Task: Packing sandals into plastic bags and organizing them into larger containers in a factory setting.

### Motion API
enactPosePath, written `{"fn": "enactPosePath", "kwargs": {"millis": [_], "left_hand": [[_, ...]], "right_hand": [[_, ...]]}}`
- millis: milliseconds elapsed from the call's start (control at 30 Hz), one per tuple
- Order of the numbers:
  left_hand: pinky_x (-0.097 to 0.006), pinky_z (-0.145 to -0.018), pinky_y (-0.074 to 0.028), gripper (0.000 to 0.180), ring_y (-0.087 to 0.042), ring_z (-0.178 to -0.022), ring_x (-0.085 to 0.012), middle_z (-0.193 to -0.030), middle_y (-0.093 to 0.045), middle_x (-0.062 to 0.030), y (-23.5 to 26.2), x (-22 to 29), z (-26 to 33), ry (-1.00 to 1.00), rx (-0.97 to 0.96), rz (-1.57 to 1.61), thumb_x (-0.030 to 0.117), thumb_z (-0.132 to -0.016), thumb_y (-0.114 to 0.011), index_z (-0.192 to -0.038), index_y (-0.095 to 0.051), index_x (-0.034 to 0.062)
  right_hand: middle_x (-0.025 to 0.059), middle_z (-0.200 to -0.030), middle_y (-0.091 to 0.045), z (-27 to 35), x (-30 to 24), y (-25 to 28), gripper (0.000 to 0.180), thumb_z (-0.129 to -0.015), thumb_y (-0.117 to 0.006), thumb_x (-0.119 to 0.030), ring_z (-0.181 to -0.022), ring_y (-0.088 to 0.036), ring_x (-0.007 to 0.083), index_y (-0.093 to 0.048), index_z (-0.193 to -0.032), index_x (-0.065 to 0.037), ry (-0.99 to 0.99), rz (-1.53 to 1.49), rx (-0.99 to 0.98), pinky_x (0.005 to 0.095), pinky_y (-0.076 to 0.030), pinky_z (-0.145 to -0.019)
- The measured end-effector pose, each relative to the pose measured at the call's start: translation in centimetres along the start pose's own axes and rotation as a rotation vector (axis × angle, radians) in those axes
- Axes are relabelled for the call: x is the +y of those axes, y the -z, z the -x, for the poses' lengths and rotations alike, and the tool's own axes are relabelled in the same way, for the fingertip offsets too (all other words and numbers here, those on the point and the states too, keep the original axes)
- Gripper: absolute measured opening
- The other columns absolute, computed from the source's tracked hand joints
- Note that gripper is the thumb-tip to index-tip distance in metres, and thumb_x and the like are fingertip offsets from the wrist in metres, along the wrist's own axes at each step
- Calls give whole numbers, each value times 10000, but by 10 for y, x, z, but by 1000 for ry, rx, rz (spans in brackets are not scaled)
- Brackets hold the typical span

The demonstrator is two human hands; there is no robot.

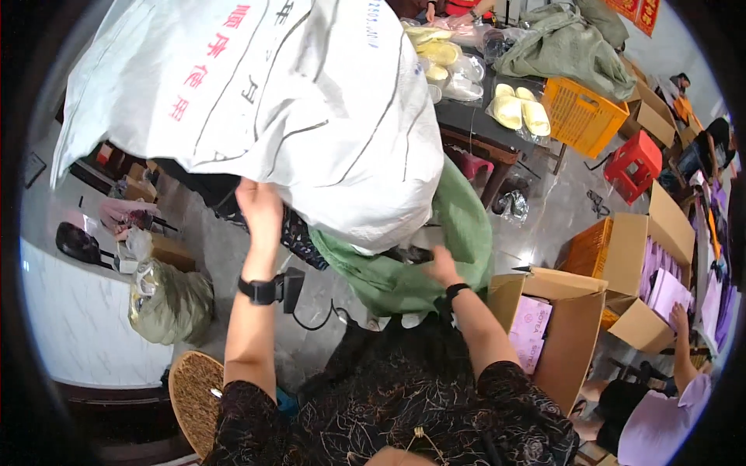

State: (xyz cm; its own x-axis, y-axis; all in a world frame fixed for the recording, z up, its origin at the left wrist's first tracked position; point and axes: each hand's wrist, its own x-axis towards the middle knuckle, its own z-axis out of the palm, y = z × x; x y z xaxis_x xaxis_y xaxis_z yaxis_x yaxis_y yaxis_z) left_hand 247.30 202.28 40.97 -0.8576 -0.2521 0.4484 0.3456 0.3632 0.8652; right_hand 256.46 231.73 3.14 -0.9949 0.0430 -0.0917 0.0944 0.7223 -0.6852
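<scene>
A big white woven sack [342, 116] with black lines and red print bulges across the upper middle, tipped over a green woven sack [466, 233] whose mouth gapes. My left hand [260, 206], a black band and small device at its wrist, is closed on the white sack's lower edge, its fingertips partly hidden. Dark patterned fabric [299, 241] shows beside that hand. At the green sack's mouth is my right hand [444, 266], its fingers curled in near a dark item [409, 254]; what they hold I cannot make out.
An open carton [571, 330] with pink boxes stands by my right arm. Yellow slippers [521, 110] lie on a dark table [474, 120], near an orange crate [584, 116] and red stool [633, 165]. A full sack [167, 299] stands left. A person [660, 419] works at lower right.
</scene>
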Motion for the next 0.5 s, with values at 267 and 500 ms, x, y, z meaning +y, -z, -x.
{"fn": "enactPosePath", "kwargs": {"millis": [267,500], "left_hand": [[-276,-787,-434,287,-548,-872,-113,-959,-638,-60,1,38,-20,37,2,-58,194,-962,-545,-1035,-631,-70],[-386,-963,-440,393,-550,-1113,-239,-1228,-571,-107,-5,203,-97,-160,235,568,240,-973,-536,-1273,-500,-11]], "right_hand": [[134,-1002,-691,58,22,-16,371,-802,-610,-288,-900,-654,320,-672,-1057,-26,-211,25,-628,394,-509,-792],[147,-839,-681,105,-52,123,298,-705,-631,9,-772,-633,185,-668,-995,-47,-15,-663,-227,311,-484,-732]]}}
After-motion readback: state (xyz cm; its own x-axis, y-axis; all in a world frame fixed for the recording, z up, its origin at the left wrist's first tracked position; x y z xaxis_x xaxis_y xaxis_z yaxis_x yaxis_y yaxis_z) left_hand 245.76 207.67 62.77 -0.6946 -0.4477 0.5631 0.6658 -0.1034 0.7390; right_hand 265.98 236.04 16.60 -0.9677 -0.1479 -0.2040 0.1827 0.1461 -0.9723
